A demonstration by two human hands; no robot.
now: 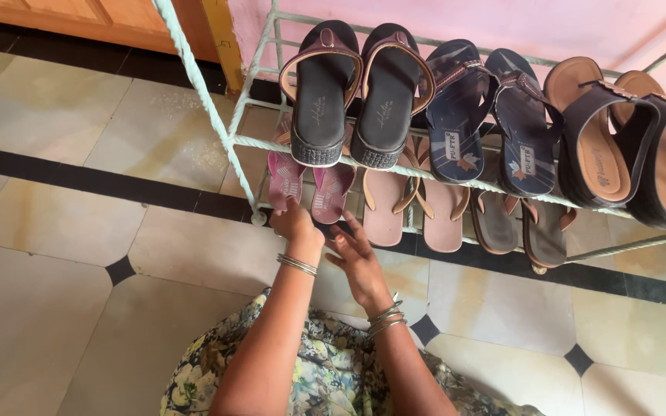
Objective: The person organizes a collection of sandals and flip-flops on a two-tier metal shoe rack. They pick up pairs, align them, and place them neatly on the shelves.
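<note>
Left hand (294, 223): its fingers touch the near end of the pink sandals (306, 185) on the rack's (240, 139) lower shelf; whether they grip, I cannot tell. Right hand (358, 258) hovers just right, fingers spread open, empty. Beige sandals (414, 208) lie right; 2 black sandals (356, 92) sit above.

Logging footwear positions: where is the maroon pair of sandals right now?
In the head view, the maroon sandals sit at the left end of the rack's lower shelf, beside the tan sandals, with both hands just below them.
</note>
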